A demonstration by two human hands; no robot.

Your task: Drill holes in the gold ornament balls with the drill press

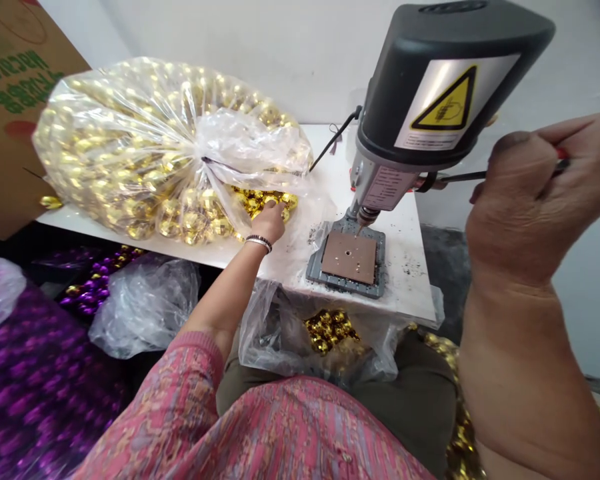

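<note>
My left hand [271, 221] reaches into the mouth of a large clear plastic bag [130, 150] of shiny gold balls [255, 200]. Its fingertips are among the balls, and whether they hold one is hidden. On the right, my right hand [525, 193] is closed around the lever [464, 177] of a small bench drill press [430, 93]. Below the drill's chuck [367, 215], a brown square plate [349, 257] with a hole in it lies on the grey base, with no ball on it.
An open plastic bag of gold balls [333, 331] hangs at the front edge of the white table [410, 267]. Purple balls in bags [40, 380] fill the lower left. A cardboard box [10, 133] stands at far left. Dark shavings surround the drill base.
</note>
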